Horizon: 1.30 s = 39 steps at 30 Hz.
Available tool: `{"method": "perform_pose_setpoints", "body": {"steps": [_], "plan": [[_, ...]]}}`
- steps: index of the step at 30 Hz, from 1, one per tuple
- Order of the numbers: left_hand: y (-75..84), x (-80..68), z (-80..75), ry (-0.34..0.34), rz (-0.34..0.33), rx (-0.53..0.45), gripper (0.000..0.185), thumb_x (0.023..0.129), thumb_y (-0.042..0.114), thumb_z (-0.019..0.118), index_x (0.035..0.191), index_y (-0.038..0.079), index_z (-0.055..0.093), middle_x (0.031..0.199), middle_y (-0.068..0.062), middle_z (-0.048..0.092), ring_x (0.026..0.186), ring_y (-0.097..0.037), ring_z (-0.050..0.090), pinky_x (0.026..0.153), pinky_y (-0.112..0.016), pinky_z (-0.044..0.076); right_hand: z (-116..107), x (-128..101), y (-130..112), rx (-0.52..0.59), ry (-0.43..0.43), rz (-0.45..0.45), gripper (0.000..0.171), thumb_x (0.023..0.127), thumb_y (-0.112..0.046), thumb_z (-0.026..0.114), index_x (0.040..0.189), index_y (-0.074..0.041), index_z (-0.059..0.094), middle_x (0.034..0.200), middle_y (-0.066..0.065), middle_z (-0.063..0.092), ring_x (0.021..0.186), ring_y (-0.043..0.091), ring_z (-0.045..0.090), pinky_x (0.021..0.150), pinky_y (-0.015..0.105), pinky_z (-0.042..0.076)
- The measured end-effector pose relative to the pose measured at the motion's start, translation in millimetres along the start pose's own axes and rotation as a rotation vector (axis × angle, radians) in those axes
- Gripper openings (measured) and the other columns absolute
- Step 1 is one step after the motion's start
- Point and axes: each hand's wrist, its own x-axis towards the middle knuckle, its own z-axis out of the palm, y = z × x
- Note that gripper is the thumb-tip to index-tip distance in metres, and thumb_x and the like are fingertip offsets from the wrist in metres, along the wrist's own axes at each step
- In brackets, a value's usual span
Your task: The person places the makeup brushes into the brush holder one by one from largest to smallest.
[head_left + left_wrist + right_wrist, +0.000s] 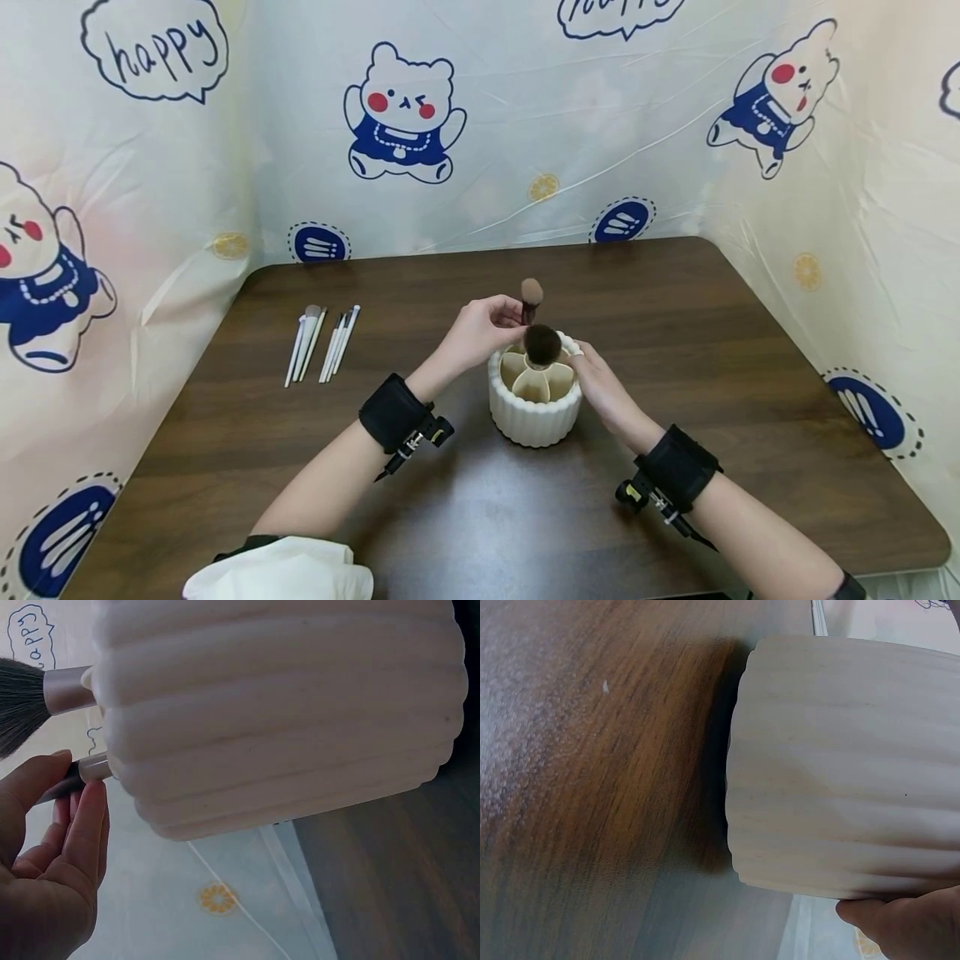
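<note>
My left hand pinches a makeup brush with a tan tip at the back rim of a white ribbed brush holder. The left wrist view shows thumb and fingers of the left hand around this brush, close against the holder. A second, fluffy dark makeup brush stands in the holder, bristles up; its metal collar shows in the left wrist view. My right hand grips the holder's right side, the thumb along its wall in the right wrist view. Its other fingers are mostly hidden.
Two small groups of pale-handled brushes, a left group and a right group, lie on the left of the brown wooden table. The holder has several cream compartments. A printed curtain hangs around the table.
</note>
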Motion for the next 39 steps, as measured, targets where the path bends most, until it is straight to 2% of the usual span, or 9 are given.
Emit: {"method": "perform_pose_setpoints", "body": {"steps": [7,15,20,32,39], "plan": [[-3.8,1.1,6.5,-0.040,0.021,-0.015,0.022,0.085,0.009,0.068,0.105,0.000,0.067,0.100,-0.014,0.071,0.091,-0.020,0.067,0.081,-0.024,0.054,-0.6,0.0,-0.7,0.001,0.003,-0.006,0.049,0.099,-0.016,0.026,0.145,0.004,0.027,0.149,0.023,0.031,0.138,0.031,0.030,0.115,0.045,0.025],[-7.8,-1.4,8.0,-0.064,-0.017,-0.004,0.023,0.085,0.011,0.069,0.105,0.001,0.067,0.100,-0.013,0.070,0.092,-0.020,0.067,0.080,-0.023,0.054,-1.2,1.4,2.9,-0.022,-0.001,-0.037,0.049,0.099,-0.016,0.026,0.144,0.003,0.029,0.148,0.020,0.032,0.136,0.029,0.029,0.113,0.044,0.024],[-10.6,-3.3,8.9,-0.077,-0.011,0.008,0.023,0.085,0.011,0.069,0.104,0.000,0.067,0.100,-0.013,0.070,0.092,-0.019,0.066,0.080,-0.023,0.054,-0.8,1.5,4.0,-0.018,0.004,-0.030,0.049,0.099,-0.015,0.027,0.144,0.003,0.030,0.148,0.019,0.032,0.136,0.029,0.029,0.112,0.043,0.025],[-11.5,-5.7,8.6,-0.089,-0.015,-0.002,0.023,0.084,0.011,0.068,0.105,0.000,0.067,0.100,-0.013,0.070,0.090,-0.018,0.066,0.079,-0.022,0.053,-2.0,-0.3,2.9,-0.018,-0.009,-0.033,0.048,0.101,-0.017,0.025,0.145,0.002,0.028,0.150,0.019,0.030,0.140,0.030,0.027,0.115,0.046,0.023],[-12.2,-7.7,8.9,-0.068,-0.007,0.032,0.022,0.087,0.017,0.068,0.105,0.003,0.067,0.101,-0.011,0.070,0.094,-0.018,0.066,0.082,-0.024,0.054,-2.0,0.4,2.9,-0.025,-0.009,-0.027,0.049,0.100,-0.017,0.026,0.145,0.002,0.027,0.151,0.020,0.029,0.140,0.029,0.026,0.115,0.045,0.023]]}}
